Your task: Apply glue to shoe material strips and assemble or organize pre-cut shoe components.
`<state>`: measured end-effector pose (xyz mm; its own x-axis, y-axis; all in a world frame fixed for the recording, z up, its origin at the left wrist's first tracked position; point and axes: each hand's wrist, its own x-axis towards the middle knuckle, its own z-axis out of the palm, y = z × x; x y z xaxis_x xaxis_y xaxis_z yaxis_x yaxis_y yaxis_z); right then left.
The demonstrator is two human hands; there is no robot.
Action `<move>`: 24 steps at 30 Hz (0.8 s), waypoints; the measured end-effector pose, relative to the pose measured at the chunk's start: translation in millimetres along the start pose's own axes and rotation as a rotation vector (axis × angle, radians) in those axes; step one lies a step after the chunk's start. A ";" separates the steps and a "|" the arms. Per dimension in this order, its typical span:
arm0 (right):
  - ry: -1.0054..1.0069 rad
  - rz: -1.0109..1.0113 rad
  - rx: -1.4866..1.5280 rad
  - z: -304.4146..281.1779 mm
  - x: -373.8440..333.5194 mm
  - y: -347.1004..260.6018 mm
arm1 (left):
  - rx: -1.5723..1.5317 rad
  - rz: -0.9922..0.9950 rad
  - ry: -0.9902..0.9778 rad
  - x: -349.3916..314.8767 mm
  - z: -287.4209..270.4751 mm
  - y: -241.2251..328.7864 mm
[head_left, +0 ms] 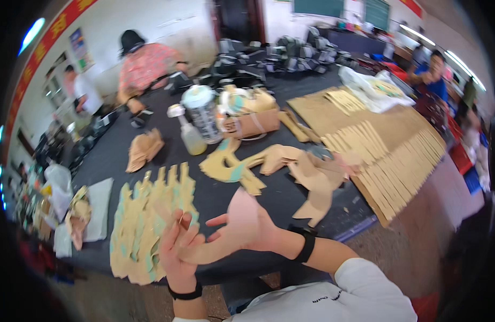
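held piece (220, 249): pinkish beige
strip pile (134, 236): tan, mint-green patches
tabletop (277, 205): near-black
wristbands (308, 247): black
shirt (333, 300): white, dark lettering

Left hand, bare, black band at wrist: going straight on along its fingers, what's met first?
Probably the flat beige strips with teal patches laid side by side on the black-topped table. Depth is unclear; the left hand might pass above them.

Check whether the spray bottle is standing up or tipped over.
Upright: the spray bottle stands on its base on the dark table, with its white spray head at the top.
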<state>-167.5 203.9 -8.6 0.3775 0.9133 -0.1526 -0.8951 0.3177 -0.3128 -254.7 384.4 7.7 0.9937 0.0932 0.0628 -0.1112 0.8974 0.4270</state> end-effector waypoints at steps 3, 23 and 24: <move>-0.076 -0.012 -0.157 -36.3 -48.3 -19.3 | -0.022 -0.150 0.098 3.2 -2.1 -29.1; -0.047 -0.781 -2.552 -80.8 -94.1 39.5 | 1.760 -0.017 0.026 -8.1 -25.4 -80.4; -0.063 -0.787 -2.547 -78.2 -93.7 38.2 | 1.788 -0.018 -0.019 -8.9 -27.3 -80.4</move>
<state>-218.5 110.6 -79.6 0.2688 0.8712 0.4108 0.9626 -0.2279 -0.1466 -254.2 323.1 -51.7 0.9960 0.0735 0.0515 0.0046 -0.6146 0.7888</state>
